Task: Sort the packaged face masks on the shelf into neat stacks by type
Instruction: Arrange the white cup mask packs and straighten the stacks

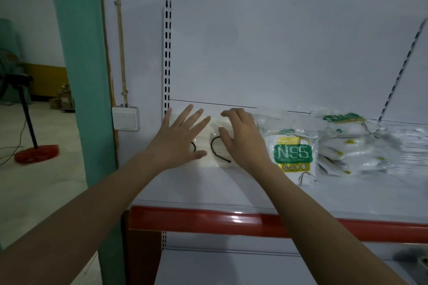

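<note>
At 9 o'clock, my left hand (pixel 179 140), fingers spread and straight, presses flat on the left half of a cream mask packet (pixel 214 146) with black ear loops, lying at the left end of the white shelf (pixel 231 187). At centre, my right hand (pixel 240 139), fingers loosely bent, rests on the packet's right half. At 3 o'clock, an N95 packet (pixel 292 156) lies just beside that hand; further right, a loose pile of N95 packets (pixel 347 146).
</note>
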`<state>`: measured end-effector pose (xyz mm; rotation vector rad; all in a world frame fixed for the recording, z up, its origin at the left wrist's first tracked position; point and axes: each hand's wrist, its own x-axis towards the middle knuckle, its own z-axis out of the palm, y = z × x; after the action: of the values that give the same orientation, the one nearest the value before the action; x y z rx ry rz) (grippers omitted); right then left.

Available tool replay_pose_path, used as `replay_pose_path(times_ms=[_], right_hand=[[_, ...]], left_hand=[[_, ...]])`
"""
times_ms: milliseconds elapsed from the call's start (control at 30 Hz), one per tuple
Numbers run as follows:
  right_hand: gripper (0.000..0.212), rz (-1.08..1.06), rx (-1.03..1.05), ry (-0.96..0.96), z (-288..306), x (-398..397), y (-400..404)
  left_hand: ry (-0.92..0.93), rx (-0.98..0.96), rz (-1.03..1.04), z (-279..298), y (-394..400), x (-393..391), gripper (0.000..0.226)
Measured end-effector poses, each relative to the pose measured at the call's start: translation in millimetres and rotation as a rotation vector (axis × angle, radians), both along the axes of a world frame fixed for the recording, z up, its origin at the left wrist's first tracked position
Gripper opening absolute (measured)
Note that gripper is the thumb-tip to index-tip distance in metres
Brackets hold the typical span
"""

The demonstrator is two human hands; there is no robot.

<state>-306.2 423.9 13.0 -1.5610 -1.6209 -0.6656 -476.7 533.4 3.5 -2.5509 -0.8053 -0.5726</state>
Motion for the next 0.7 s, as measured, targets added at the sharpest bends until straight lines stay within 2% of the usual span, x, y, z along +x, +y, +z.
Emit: replay_pose_path(times_ms=[100,200,233,300,367,500,533,600,700], right_hand=[[0.019,0.013,0.135,0.088,21,6,-12],[0.012,0.018,0.151,0.285,48,19,-32],[0.011,0.02,0.157,0.331,55,26,-39],[0.012,0.029,0.199,0.387,64,45,-54],[0.014,0.03,0.252,0.461,71,71,-70],[0.013,-0.049,0.337,0.574,85,147,-116],[0.012,-0.086,0.331,0.586,88,172,-129],[0.016,-0.163,0.28,0.614,89,222,-151],[0.036,-0.284,0.14,0.7,68,283,-170]], left_hand=[[-0.172,0.09,-0.105,18,-21,19,0.078],[-0.434,0.175,-0.268,38,-52,50,0.055],[-0.531,0.14,-0.332,45,-67,62,0.045],[-0.679,-0.113,-0.405,58,-105,92,0.027],[-0.769,-0.485,-0.418,69,-139,128,0.017],[-0.892,-1.208,-0.426,76,-189,199,0.031],[-0.909,-1.308,-0.406,72,-199,215,0.038],[-0.921,-1.392,-0.368,54,-220,245,0.053],[-0.938,-1.319,-0.272,24,-247,291,0.069]])
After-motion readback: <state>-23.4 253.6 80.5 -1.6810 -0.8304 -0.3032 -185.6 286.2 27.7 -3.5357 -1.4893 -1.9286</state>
